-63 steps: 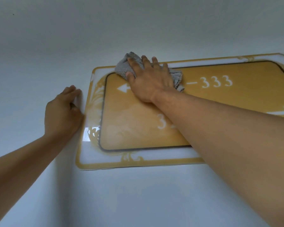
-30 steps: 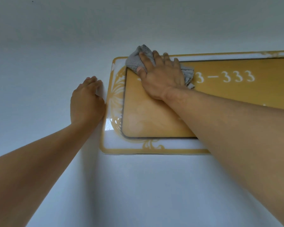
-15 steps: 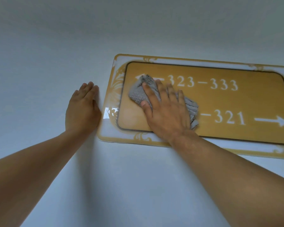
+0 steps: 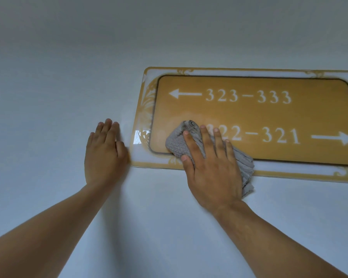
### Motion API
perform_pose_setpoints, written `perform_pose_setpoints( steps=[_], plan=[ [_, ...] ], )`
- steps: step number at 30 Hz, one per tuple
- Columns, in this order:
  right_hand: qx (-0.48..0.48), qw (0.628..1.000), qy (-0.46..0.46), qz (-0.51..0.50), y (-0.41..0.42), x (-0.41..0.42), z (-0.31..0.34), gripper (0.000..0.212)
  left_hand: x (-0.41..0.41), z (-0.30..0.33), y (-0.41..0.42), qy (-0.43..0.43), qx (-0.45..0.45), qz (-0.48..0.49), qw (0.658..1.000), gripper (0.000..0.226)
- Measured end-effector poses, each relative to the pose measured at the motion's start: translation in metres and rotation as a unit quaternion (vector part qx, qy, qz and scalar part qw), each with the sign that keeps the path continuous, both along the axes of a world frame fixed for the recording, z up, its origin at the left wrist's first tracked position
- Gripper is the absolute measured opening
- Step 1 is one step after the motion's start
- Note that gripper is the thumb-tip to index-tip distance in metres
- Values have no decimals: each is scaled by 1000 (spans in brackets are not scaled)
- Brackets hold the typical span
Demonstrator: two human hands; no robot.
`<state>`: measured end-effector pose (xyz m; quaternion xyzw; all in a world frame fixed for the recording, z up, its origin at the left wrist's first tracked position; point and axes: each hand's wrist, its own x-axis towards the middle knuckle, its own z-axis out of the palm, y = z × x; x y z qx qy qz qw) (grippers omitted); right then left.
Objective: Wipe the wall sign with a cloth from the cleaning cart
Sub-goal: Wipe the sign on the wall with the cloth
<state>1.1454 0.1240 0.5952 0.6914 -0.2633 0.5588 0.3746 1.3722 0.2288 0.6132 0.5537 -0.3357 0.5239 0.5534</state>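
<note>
Wall (image 4: 68,77), pale and plain, fills most of your view. Mounted on it to your right is the wall sign (image 4: 269,117), gold with a white ornate border, reading "323–333" beside a left arrow and "–321" beside a right arrow. Your right hand (image 4: 211,167) lies flat with straight, spread fingers, pressing the grey cloth (image 4: 177,143) onto the sign's lower left area; the cloth's bunched end hangs past the bottom edge. Your left hand (image 4: 103,155) rests flat on the wall, fingers straight, just beside the sign's left edge, holding nothing.
</note>
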Motion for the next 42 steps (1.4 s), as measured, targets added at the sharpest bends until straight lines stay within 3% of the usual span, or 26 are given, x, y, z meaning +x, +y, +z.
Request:
perform_pose_setpoints(
  steps=[12, 21, 26, 31, 37, 42],
  plan=[
    [24, 999, 34, -16, 4, -1, 8, 61, -7, 3, 3, -10, 17, 47, 999, 57],
    [24, 1000, -9, -2, 17, 39, 88, 61, 3, 10, 6, -58, 2, 70, 996, 40],
    [18, 999, -30, -18, 22, 55, 119, 61, 16, 63, 19, -54, -19, 64, 996, 15],
    [14, 999, -36, -8, 26, 64, 147, 62, 9, 124, 14, -45, -43, 36, 997, 19],
    [13, 998, -55, -14, 26, 74, 185, 62, 5, 150, 5, -212, -20, -37, 976, 20],
    [27, 998, -65, -3, 31, 81, 222, 62, 12, 153, 3, -244, -63, -75, 965, 22]
  ],
)
